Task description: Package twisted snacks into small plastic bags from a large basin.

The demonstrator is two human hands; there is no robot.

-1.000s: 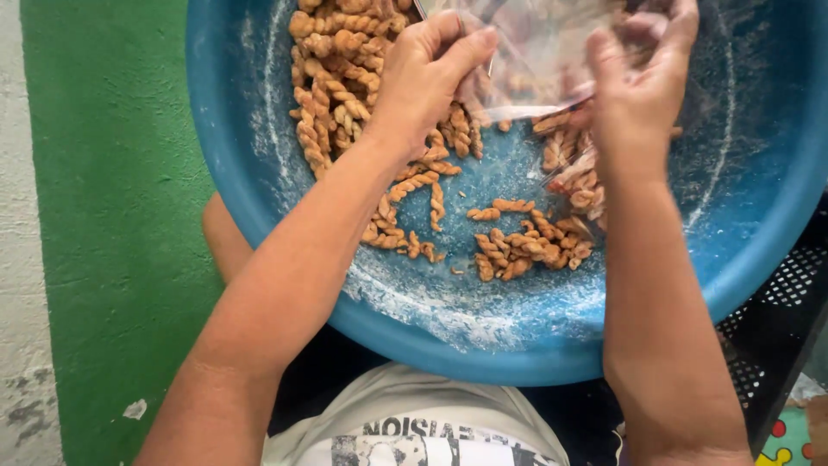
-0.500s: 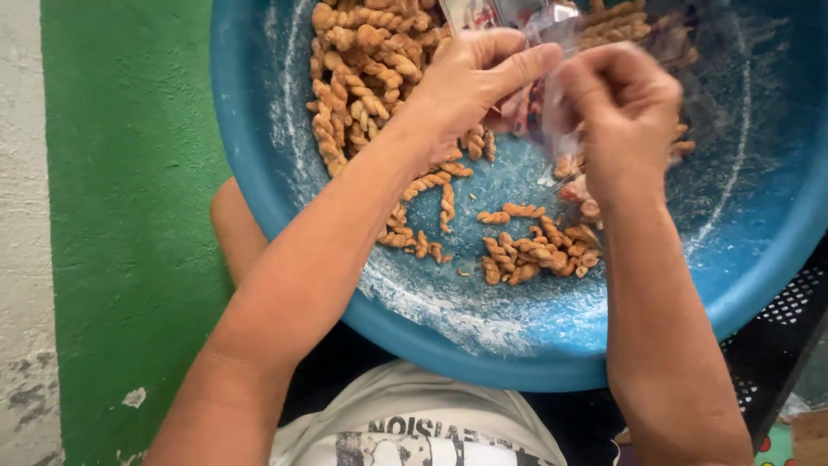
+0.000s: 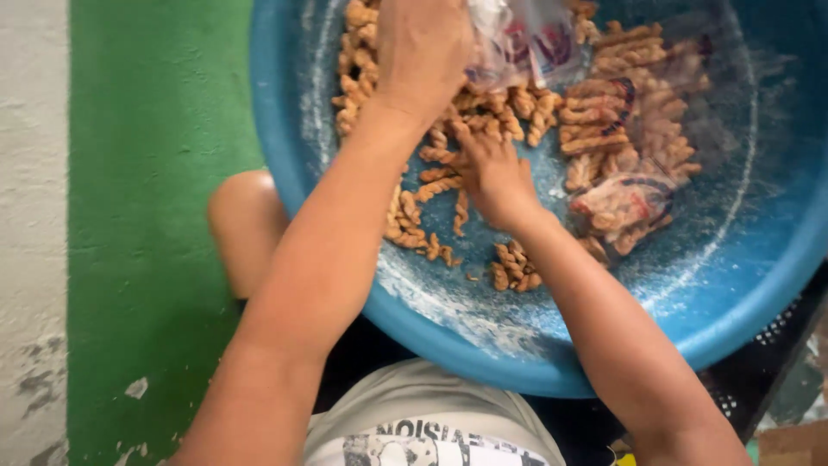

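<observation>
A big blue plastic basin point(image 3: 742, 285) on my lap holds several brown twisted snacks point(image 3: 431, 185), loose and dusted with white powder. My left hand point(image 3: 423, 52) is at the top of the basin, shut on the mouth of a clear plastic bag point(image 3: 526, 39). Just below it, my right hand point(image 3: 493, 177) lies palm down on the snack pile. Its fingers curl around a few pieces, and the fingertips are partly hidden under my left wrist. Two filled clear bags of snacks, one point(image 3: 623, 200) below the other point(image 3: 604, 112), lie to the right of my hands.
A green painted floor point(image 3: 147, 216) lies to the left, with a worn grey strip point(image 3: 30, 233) at the far left. My knee point(image 3: 241, 224) shows under the basin's left rim. A black perforated crate point(image 3: 768, 380) sits at the lower right.
My right hand has let go of the bag and dropped down onto the loose snacks. My left hand still holds the bag. The view has shifted, so the basin sits further right.
</observation>
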